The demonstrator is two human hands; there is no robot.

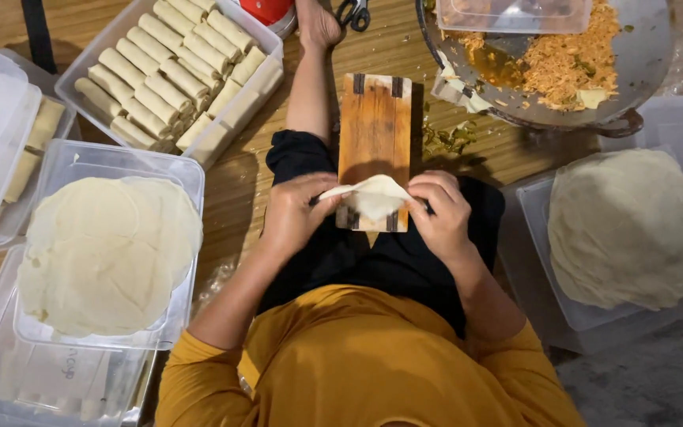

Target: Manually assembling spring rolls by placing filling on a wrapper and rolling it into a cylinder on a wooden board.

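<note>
Fingertips of both your hands are pinching a thin, pale, folded pastry wrapper (pixel 375 195) — your left hand (pixel 296 212) is gripping its left corner, your right hand (pixel 442 213) is closing on its right edge. The wrapper is lying over the near end of a small rectangular wooden board (pixel 373 130), which is resting across your lap on black cloth.

Spreading outward, a clear plastic tub (pixel 190 170) at your left is holding a stack of round, off-white wrapper sheets (pixel 108 253). Beyond it, a second clear rectangular tray (pixel 262 79) is carrying rows of finished pale rolls (pixel 167 67). At your right, another stack of round wrappers (pixel 630 229) is sitting in a clear container, and above it a wide metal pan (pixel 650 55) is holding orange-brown shredded filling (pixel 571 59) — a clear plastic box (pixel 511 14) is sitting inside the pan. A bare foot (pixel 315 24) is resting on the wooden floor past the board, near a pair of scissors (pixel 353 12).
</note>
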